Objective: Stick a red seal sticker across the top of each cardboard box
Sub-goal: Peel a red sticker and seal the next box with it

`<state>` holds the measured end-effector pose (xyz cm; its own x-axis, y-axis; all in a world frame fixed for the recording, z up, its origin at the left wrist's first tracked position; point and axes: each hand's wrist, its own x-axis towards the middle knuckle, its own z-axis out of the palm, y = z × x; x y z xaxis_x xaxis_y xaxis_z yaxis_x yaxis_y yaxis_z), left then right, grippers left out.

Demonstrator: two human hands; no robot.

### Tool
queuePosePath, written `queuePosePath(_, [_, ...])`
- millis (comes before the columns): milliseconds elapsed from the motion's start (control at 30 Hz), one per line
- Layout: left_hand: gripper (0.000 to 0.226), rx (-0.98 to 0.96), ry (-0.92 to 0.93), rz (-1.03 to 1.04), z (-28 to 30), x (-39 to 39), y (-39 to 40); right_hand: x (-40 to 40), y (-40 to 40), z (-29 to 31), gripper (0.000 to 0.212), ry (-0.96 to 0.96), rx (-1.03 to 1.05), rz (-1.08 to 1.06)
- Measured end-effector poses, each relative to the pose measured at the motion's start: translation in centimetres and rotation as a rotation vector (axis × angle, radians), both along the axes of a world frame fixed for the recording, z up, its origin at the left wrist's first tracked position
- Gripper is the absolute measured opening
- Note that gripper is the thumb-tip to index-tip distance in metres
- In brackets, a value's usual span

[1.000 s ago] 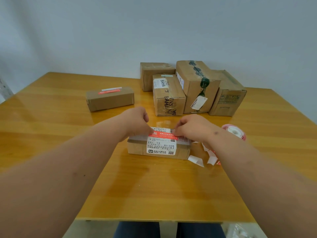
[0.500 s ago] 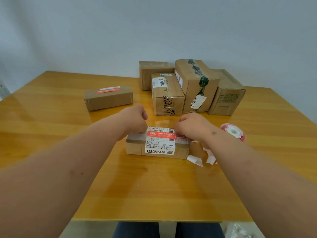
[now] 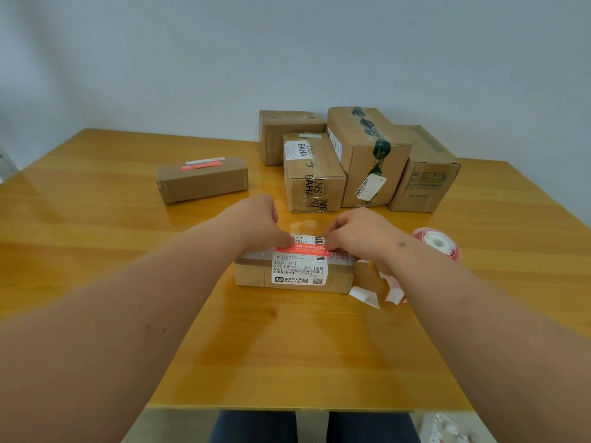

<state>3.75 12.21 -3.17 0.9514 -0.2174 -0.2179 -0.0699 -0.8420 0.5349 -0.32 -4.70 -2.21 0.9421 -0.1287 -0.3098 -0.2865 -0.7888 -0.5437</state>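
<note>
A small cardboard box (image 3: 252, 273) with a white shipping label lies in front of me on the wooden table (image 3: 96, 244). A red seal sticker (image 3: 300, 250) stretches flat across its top. My left hand (image 3: 256, 222) holds the sticker's left end with curled fingers, and my right hand (image 3: 358, 235) holds the right end the same way; both ends are hidden under the fingers. Farther left, a long box (image 3: 204, 183) carries its own red sticker (image 3: 200, 166) on top.
Several larger cardboard boxes (image 3: 367, 161) stand grouped at the back centre-right. A red-and-white sticker roll (image 3: 436, 246) lies right of my right wrist. White backing scraps (image 3: 364, 295) lie by the front box's right end. The table's near edge is close to my knees.
Both hands stay at the sticker's ends on the front box. The view has shifted slightly; nothing else on the table has moved.
</note>
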Motion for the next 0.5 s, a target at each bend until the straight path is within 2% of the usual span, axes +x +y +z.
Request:
queuePosePath(100, [0.026, -0.05, 0.011, 0.018, 0.0, 0.3, 0.4, -0.1, -0.4, 0.2, 0.022, -0.006, -0.019, 0.03])
queuePosePath(267, [0.049, -0.039, 0.062, -0.032, 0.0, -0.3, 0.7, -0.6, -0.4, 0.3, 0.026, 0.025, 0.02, 0.084])
queuePosePath(433, [0.041, -0.104, 0.113, 0.016, 0.3, -0.1, 1.3, -0.5, -0.7, 0.2, 0.028, 0.019, 0.031, 0.077])
queuePosePath(500, [0.048, -0.056, 0.073, 0.015, 0.2, -0.4, 0.8, -0.5, -0.1, -0.2, 0.036, 0.024, -0.005, 0.078])
